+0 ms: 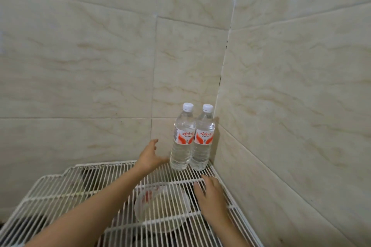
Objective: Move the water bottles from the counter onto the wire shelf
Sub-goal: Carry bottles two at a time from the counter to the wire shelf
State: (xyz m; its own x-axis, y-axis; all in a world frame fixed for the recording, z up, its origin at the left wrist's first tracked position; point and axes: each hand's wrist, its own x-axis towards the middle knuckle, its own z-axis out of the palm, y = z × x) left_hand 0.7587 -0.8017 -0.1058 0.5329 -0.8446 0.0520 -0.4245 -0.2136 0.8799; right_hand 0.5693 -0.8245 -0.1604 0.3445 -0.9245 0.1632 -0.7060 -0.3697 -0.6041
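Observation:
Two clear water bottles with white caps and red-and-white labels stand upright side by side in the far right corner of the white wire shelf point(60, 190). The left bottle point(182, 138) touches the right bottle point(202, 138). My left hand point(149, 156) hovers just left of the left bottle's base, fingers spread and holding nothing. My right hand point(210, 198) lies flat on the shelf wires in front of the bottles, fingers straight.
Tiled walls point(291, 106) meet in a corner right behind the bottles. Under the shelf sits a clear glass bowl point(162, 208) on a dark surface. The shelf's left part holds nothing.

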